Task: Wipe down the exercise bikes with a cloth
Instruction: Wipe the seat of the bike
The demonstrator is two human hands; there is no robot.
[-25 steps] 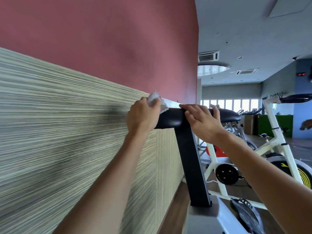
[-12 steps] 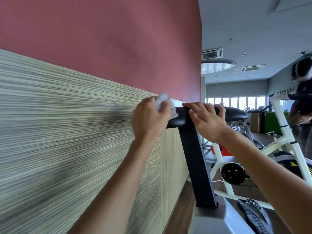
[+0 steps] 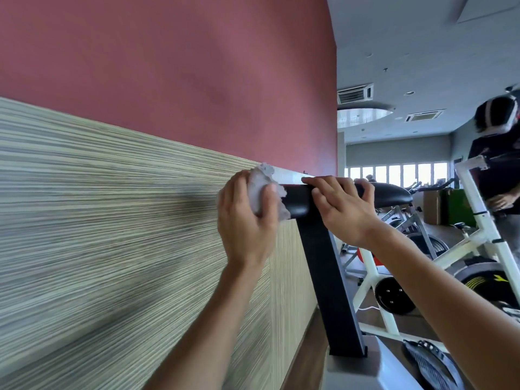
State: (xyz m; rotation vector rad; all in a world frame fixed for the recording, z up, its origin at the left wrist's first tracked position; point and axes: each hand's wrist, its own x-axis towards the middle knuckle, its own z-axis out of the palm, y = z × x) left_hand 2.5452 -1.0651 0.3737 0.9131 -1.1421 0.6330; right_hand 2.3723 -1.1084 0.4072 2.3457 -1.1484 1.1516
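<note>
The left hand [image 3: 247, 218] has worked round the end of the black seat [image 3: 337, 197] since a second ago. Then it sat on top of the near tip with the cloth [image 3: 263, 190] peeking above the knuckles; now it is turned so the palm side shows, fingers and thumb curled tight round the crumpled white cloth and pressing it against the tip of the seat. The wad has slid from the top face to the end and a little under it.

The right hand [image 3: 342, 205] has hardly shifted. Its fingers lie over the top of the seat just past the post [image 3: 329, 291], with the fingertips hooked over the far edge, bracing the seat; it holds no cloth.

So the wiping of this seat is moving along: the top of the near end looks done, and the end cap is being rubbed now. I judge the middle and far part of the seat, under and beyond the right hand, still need the cloth, and that hand will have to lift for that.

Another person [image 3: 498, 164] has come into sight at the right, beside a white bike [image 3: 484, 249], where a second ago there was nobody. That bike and those behind it look untouched by this cloth.
</note>
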